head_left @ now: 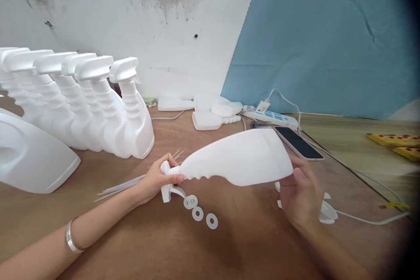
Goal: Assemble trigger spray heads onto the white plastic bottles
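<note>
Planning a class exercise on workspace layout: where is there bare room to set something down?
Bare: the tabletop between the forearms, nearer than the white rings; a smaller patch behind the held bottle, right of the upright bottles. Crowded: the left, and the back around lying bottles and power strip.

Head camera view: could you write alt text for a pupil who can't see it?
The left hand grips the spray head of a white bottle held sideways; the right hand holds its base. White rings lie on the brown table; spray bottles stand together at left.

A white bottle (pixel 239 157) is held sideways, trigger head (pixel 166 193) at its neck.
</note>
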{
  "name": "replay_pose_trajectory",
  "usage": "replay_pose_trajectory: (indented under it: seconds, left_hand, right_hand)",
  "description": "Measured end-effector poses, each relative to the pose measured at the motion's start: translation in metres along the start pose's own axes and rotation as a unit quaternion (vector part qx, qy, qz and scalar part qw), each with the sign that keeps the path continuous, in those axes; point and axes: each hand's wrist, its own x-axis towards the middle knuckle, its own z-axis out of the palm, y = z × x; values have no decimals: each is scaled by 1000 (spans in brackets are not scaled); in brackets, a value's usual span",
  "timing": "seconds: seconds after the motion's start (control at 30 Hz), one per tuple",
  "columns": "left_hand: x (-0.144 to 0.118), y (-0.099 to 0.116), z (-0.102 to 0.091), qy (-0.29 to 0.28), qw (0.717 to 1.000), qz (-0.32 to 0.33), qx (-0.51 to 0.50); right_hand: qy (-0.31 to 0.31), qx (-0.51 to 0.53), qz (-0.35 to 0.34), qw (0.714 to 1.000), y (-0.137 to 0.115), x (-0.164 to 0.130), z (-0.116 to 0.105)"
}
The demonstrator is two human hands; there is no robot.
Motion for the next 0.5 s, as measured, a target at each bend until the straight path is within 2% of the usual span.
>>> replay_pose_trajectory:
  seconds: [0.1,0.3,0.4,0.5]
  left_hand:
    - [0,1,0,-6,1000,-3,-7]
    - [0,0,2,4,1000,-1,-16]
    - [0,0,1,7,1000,0,-17]
    - [0,-1,0,-1,1000,-1,-15]
  right_hand:
    - [-9,62,2,998,3,-1,0]
    - [-32,11,27,999,7,0,-7]
    - [-34,31,9,999,5,0,-6]
    - [-45,72,20,996,6,0,-5]
